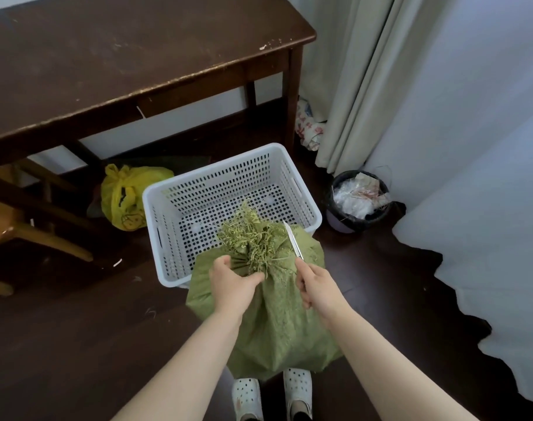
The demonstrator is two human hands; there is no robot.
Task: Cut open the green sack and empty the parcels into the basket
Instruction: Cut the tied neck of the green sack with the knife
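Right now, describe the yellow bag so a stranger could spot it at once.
Start at the dark wooden table; on the floor near it, just left of the white perforated basket, sits the yellow bag. It is a knotted plastic bag, the only bright yellow thing there.

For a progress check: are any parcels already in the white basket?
No, the white basket shows only its bare perforated floor; the green sack is tied shut.

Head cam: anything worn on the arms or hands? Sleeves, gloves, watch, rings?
Nothing worn that shows. Both forearms are bare down to the frame's bottom edge, so no sleeve is in view. Left hand and right hand: no gloves, watch, bracelet or rings visible. The only clothing in shot is a pair of white perforated clogs.
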